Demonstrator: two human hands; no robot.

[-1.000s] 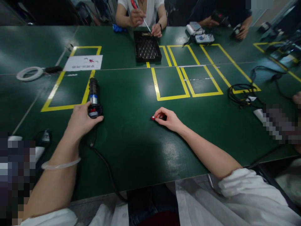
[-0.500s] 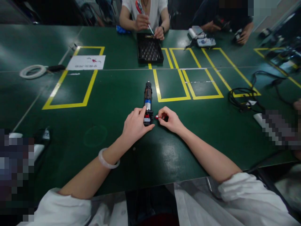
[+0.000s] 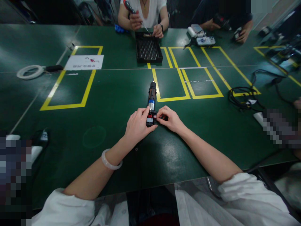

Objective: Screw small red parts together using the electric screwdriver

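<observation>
On the table in front of me lies a slim black cylindrical device (image 3: 152, 93) with a silver section, a blue band and a thin tip pointing away from me. My left hand (image 3: 138, 124) grips its near end from the left, thumb at the bottom and fingers along the side. Red parts and a grey block show in that open end. From the right, my right hand (image 3: 171, 119) pinches a thin lead with a small red-and-white connector (image 3: 155, 116) against the device's side. Whether the connector is seated I cannot tell.
Across the green table (image 3: 122, 88), a person works with a screwdriver (image 3: 129, 6) over a black tray (image 3: 149, 60) of small parts. A white sheet (image 3: 84, 62) and a cable coil (image 3: 30, 72) lie left. Black cables (image 3: 237, 99) lie right.
My right hand has brought the connector left against the device, closing the small gap. The device's far end has swung slightly right, and my left hand shifted right with it.
</observation>
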